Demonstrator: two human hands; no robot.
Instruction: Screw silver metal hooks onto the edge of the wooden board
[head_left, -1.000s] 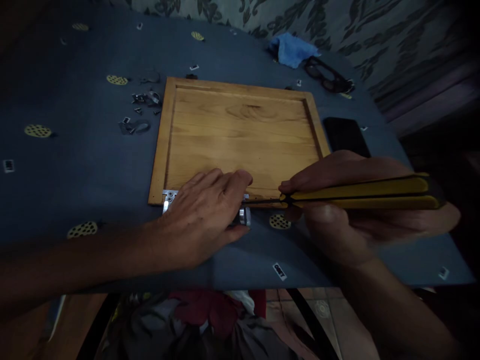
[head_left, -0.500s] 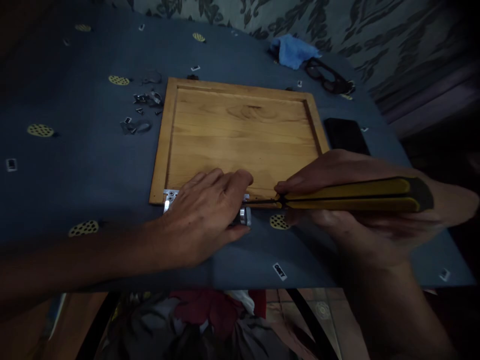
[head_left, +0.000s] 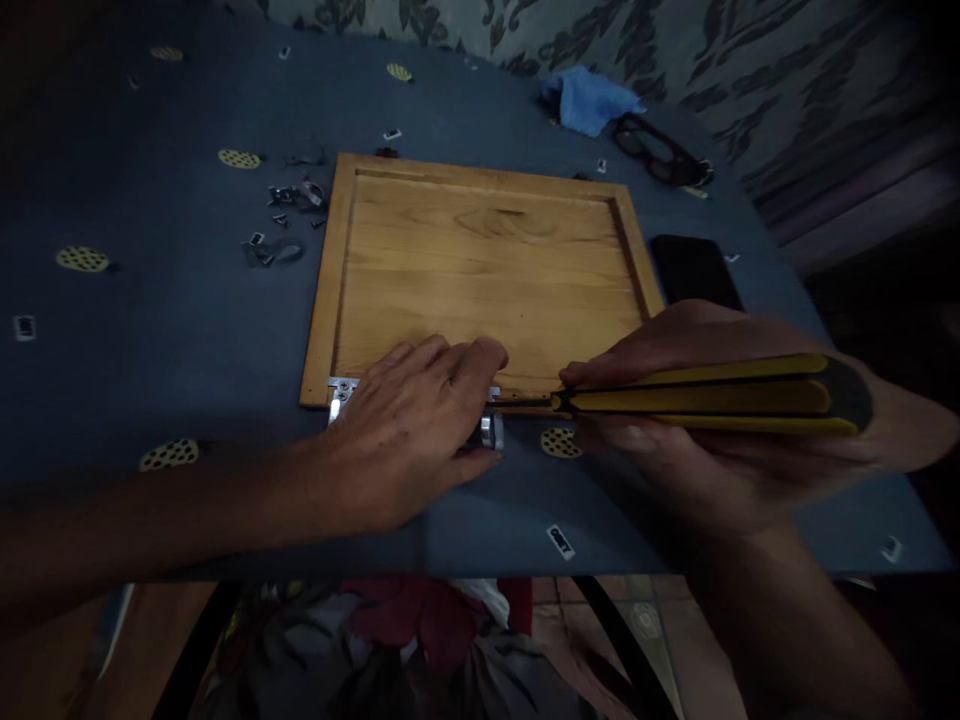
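Observation:
A wooden panel [head_left: 480,270] with a raised frame lies flat on the blue tablecloth [head_left: 150,330]. My left hand [head_left: 412,430] rests palm down on a metal hinge [head_left: 491,432] at the panel's near edge, fingers curled round it and pressing it against the wood. My right hand [head_left: 720,440] is closed on a yellow and black screwdriver [head_left: 712,398]. The screwdriver lies nearly level, its thin shaft pointing left at the hinge, close to my left fingertips. Most of the hinge is hidden under my left hand.
Small metal hardware pieces [head_left: 289,215] lie left of the panel. A black phone [head_left: 694,270] sits at the panel's right edge, with dark glasses [head_left: 660,150] and a blue cloth [head_left: 589,100] behind it. The table's near edge is just below my wrists.
The screwdriver handle has turned slightly in my right hand and shifted a little. My left hand has stayed on the hinge.

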